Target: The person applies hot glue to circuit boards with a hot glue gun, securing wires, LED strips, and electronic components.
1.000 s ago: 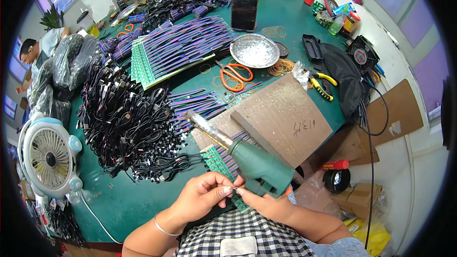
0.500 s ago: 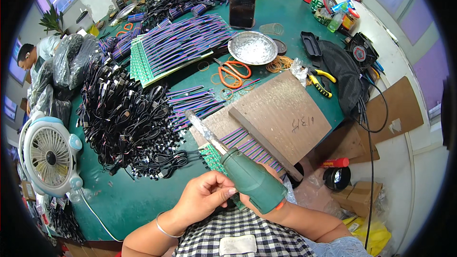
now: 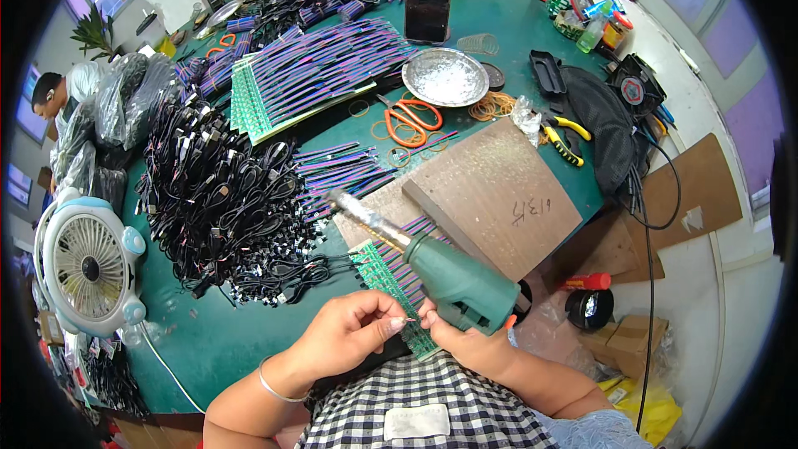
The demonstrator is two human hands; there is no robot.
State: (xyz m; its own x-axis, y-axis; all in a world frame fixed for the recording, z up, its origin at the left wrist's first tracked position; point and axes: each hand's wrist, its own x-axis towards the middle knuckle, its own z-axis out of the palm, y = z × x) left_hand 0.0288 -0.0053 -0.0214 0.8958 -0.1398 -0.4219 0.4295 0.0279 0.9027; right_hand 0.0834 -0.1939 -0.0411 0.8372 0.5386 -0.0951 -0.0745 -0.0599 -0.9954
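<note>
My left hand [image 3: 353, 331] is closed, thumb and forefinger pinched at the near end of a green circuit board panel [image 3: 381, 277]; a tiny thin piece shows at the fingertips, too small to name. Close beside it, my right hand [image 3: 474, 347] has its thumb and fingers curled at the board's edge. Above the right hand lies a dark green tool [image 3: 465, 283] with a long metal barrel, like a heat gun; the body hides part of the hand, and whether it grips the tool I cannot tell. Striped wires [image 3: 405, 278] run across the board toward a wooden block [image 3: 499, 199].
Left of the board lies a heap of black cables [image 3: 224, 199], with a fan [image 3: 90, 266] beyond. Farther back are stacked wired boards [image 3: 316, 75], orange scissors [image 3: 411, 122], a metal dish [image 3: 445, 77], an upright phone [image 3: 428, 0] and yellow-handled cutters [image 3: 568, 140]. Another person [image 3: 71, 96] sits far left.
The green tool appears higher and farther right, uncovering more of the circuit board. My right thumb and fingers now show beside my left fingertips.
</note>
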